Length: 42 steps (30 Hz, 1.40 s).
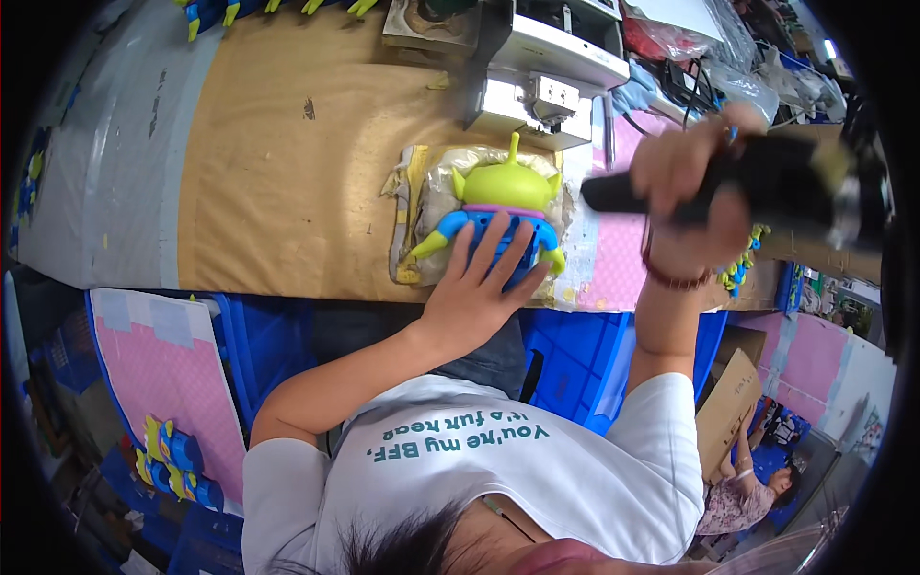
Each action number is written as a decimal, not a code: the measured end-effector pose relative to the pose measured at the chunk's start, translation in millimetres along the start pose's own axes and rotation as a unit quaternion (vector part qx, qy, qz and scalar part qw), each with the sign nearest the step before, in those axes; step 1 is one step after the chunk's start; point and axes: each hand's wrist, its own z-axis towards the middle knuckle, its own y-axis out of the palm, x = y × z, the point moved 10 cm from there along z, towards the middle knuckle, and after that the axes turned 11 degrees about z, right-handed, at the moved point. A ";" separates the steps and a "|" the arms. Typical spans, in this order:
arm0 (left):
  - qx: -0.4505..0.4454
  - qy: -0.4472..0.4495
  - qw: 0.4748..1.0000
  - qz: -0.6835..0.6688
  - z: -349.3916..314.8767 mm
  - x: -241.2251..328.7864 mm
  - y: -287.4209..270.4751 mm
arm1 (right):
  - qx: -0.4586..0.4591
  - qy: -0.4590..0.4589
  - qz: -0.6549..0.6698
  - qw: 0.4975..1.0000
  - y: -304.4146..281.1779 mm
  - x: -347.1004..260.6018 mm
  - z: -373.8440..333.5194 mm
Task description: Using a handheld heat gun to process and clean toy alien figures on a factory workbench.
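A toy figure [508,185] lies on a plastic-wrapped padded block [433,203] near the table's front edge. It has a green head with one antenna, a purple collar, a blue body and green hands. Small dark holes show in the blue body. My left hand [476,287] rests flat across that body, fingers spread. Up to the right, apart from the toy, my right hand [685,182] is closed round a black handheld power tool [781,187]. Motion blurs both the tool and this hand; the tool's exact kind cannot be made out.
Brown sheeting [287,182] covers the table. A white metal device [532,107] stands behind the block. Bags and cables [700,81] clutter the back right. Blue crates [575,364] are below the edge. More toy figures [177,460] lie at lower left. Another person [743,489] is at lower right.
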 end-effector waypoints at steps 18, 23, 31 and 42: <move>0.039 0.023 0.999 0.014 -5.2 9.0 -2.0 | 0.261 0.009 -0.053 0.964 -35.5 28.2 2.5; 0.067 0.048 0.996 0.026 -9.3 12.2 -0.3 | 0.044 0.038 -0.111 0.992 18.6 9.0 -1.6; 0.066 0.055 0.996 0.035 -11.9 12.3 1.5 | 0.028 0.055 -0.085 0.994 47.6 27.8 -21.3; 0.039 0.049 0.997 -0.048 -16.2 9.2 7.4 | -0.052 0.030 0.007 0.998 47.3 72.1 -35.1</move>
